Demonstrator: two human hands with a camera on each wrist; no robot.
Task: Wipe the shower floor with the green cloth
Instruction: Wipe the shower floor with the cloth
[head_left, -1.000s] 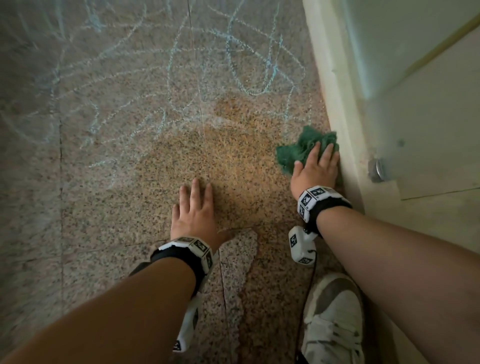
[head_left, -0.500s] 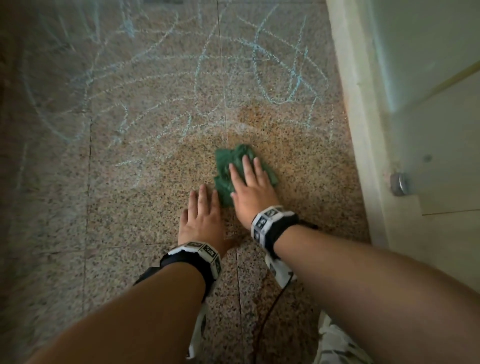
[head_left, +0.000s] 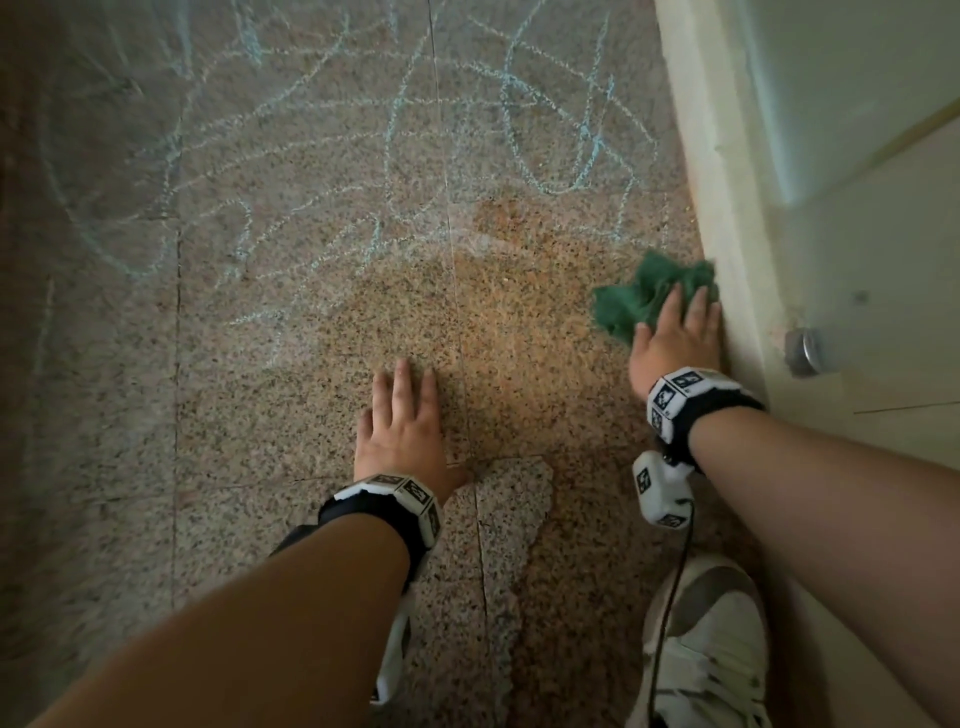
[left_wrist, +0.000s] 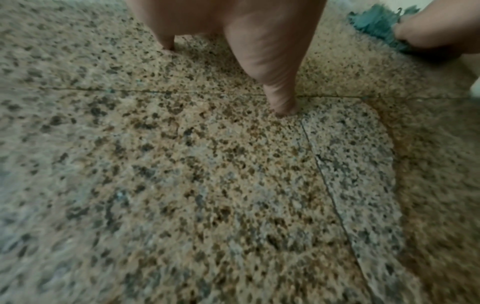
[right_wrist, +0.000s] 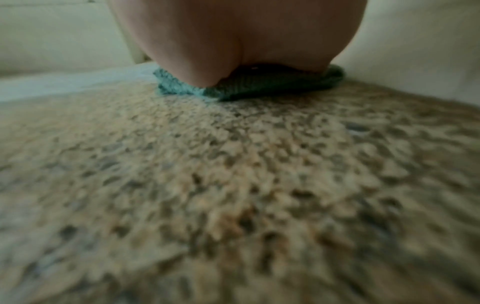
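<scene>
— Green cloth (head_left: 641, 301), bunched up: where does it lie?

— On the speckled shower floor (head_left: 311, 415), at the right edge, touching the pale curb (head_left: 711, 208) beneath the glass door (head_left: 857, 156).

— And the right hand (head_left: 675, 343)?

— Flat on top of the cloth, fingers (head_left: 675, 306) straight and close together, pressing it down. From the right wrist view the palm sits on the knitted fabric.

— The left hand (head_left: 402, 431)?

— Laid flat on the bare floor, well apart from the cloth, fingers extended, thumb out to the side and touching a tile joint.

— Anything else down there?

— Pale blue chalk scribbles (head_left: 493, 119) cover the far tiles. Nearer the hands the stone looks darker. A white shoe (head_left: 711, 649) shows at lower right.
</scene>
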